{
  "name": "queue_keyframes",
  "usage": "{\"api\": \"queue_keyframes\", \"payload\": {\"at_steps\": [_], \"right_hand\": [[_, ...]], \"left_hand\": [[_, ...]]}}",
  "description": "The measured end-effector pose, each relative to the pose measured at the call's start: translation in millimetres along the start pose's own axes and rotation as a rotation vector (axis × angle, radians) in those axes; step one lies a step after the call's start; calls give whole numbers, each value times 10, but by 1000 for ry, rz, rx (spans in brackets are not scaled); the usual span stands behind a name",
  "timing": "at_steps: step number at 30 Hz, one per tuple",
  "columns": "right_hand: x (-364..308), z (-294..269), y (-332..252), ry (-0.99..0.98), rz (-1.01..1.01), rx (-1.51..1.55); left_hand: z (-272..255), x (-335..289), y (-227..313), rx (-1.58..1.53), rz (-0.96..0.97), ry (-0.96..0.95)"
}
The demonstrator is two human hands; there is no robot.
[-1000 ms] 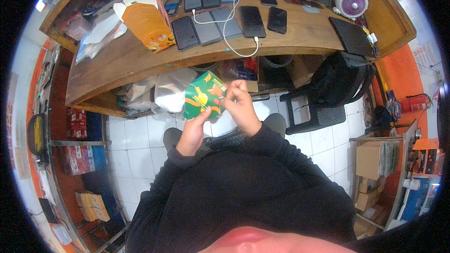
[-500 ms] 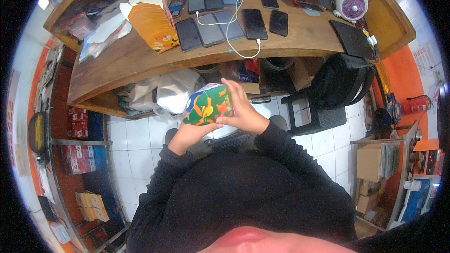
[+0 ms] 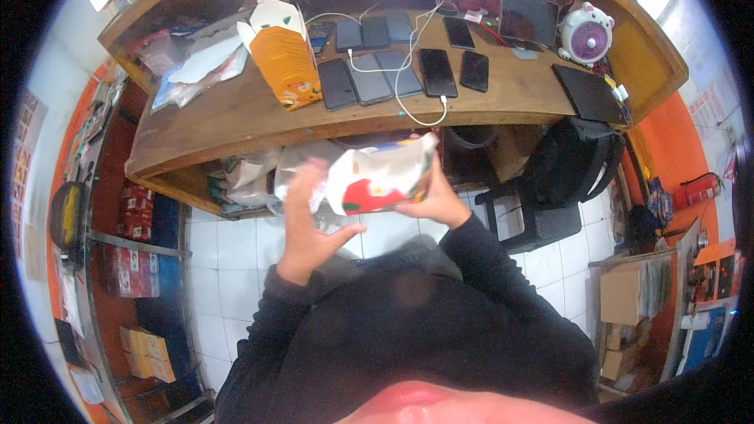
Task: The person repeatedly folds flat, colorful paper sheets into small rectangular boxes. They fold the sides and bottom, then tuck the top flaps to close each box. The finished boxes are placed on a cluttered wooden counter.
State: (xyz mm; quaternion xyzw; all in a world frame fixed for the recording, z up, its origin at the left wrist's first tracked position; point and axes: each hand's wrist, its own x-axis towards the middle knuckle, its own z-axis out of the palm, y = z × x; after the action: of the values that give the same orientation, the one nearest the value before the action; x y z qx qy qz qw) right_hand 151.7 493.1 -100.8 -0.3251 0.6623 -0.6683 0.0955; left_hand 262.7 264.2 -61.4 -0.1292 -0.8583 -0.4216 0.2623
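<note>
A paper food box (image 3: 375, 180) with a white, red and green print is held in front of my body, below the table edge. My right hand (image 3: 441, 202) grips its right end, the thumb along the lower side. My left hand (image 3: 302, 224) stands just left of the box, its thumb and fingers spread, with a gap between it and the box. Motion blurs the left fingertips and the box. On the wooden table (image 3: 236, 122) beyond stands a stack of orange paper boxes (image 3: 284, 67), nested together, with white flaps at the top.
Several phones (image 3: 365, 82) lie on the table, with a white charging cable (image 3: 424, 119) across them. A fan (image 3: 587, 34), a tablet (image 3: 528, 20) and a black laptop (image 3: 587, 93) are at the right. A black backpack (image 3: 561, 161) rests on a dark stool (image 3: 542, 224). Plastic bags (image 3: 251, 169) fill the shelf below.
The box has turned from its green side to a white and red side and moved right. My left hand has let go and opened. The view has shifted slightly.
</note>
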Motion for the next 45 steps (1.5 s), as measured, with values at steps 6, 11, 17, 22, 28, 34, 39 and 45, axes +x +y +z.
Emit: {"api": "queue_keyframes", "payload": {"at_steps": [6,11,17,22,28,34,39,45], "right_hand": [[96,167,-214,-274,99,275],[182,192,-152,-360,238,155],[429,421,119,-45,-33,-181],[404,706,-49,-134,-111,-284],[209,689,210,-235,-45,-219],[238,475,108,-201,-39,48],[380,268,-45,-361,-103,-85],[918,79,-237,-280,-229,-234]], "left_hand": [[114,-223,-167,-497,-335,-249],[72,-242,-213,-682,-563,-248],[227,-60,-224,-531,-452,161],[349,-235,-630,-403,-446,118],[180,-295,-316,164,-365,-21],[-185,-170,-297,-801,-604,-77],[-109,16,-304,-770,-471,-125],[-36,484,-284,-597,-347,28]]}}
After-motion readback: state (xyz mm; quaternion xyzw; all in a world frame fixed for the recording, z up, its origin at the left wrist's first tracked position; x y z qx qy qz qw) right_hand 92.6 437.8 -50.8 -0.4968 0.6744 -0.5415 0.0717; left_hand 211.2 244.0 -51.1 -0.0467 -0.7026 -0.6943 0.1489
